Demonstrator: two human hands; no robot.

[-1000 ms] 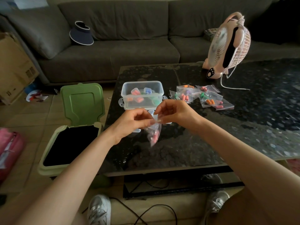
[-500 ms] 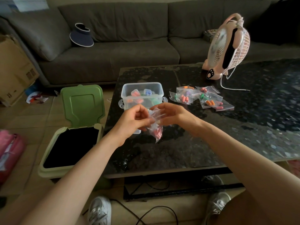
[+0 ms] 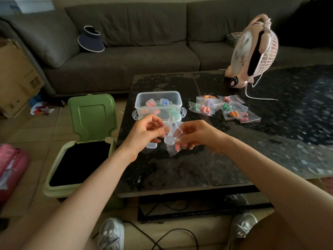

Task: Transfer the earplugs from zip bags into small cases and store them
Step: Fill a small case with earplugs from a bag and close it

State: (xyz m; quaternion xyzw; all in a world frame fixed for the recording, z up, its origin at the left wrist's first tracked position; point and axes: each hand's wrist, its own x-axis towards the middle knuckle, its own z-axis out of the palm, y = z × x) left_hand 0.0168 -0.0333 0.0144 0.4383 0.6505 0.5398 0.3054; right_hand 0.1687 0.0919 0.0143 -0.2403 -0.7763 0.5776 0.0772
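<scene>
Both hands are up over the near part of the dark speckled glass-topped desk (image 3: 234, 150) — the left hand (image 3: 146, 131) and the right hand (image 3: 196, 136) meet on one small clear zip bag (image 3: 170, 151), held in the air just in front of the clear plastic storage box (image 3: 158, 103). Left grip: thumb and forefinger pinched together on the bag's upper edge. Right grip: fingers curled in and clamped on the bag's other side, tips pressing into the film. Low in the bag a pink foam earplug (image 3: 177, 147) shows through the plastic; whether another sits behind the fingers, I can't tell. Under the left hand a small clear plastic case (image 3: 151, 145) peeks out on the desk, partly hidden.

The storage box stands further back, latch tabs sticking out at each side. Orange, pink, blue and green shapes show through its wall, too blurred to sort. To its right lies a loose heap of clear zip bags (image 3: 223, 110) holding orange, pink, green and purple earplugs, flat on the desk and well apart from the hands. Back right stands a pink desk fan (image 3: 252, 51) with a paw print on its base and a white cord trailing.

Off the desk's left edge, on the tiled floor, is a pale green plastic bin (image 3: 54, 186) — lid up, black inside. Behind it all runs a grey fabric sofa (image 3: 135, 60) with a navy sun visor (image 3: 91, 40) on the seat. A cardboard box (image 3: 16, 78) stands far left. Two pale sneakers (image 3: 111, 233) show at the bottom, with a dark cable on the floor between them.
</scene>
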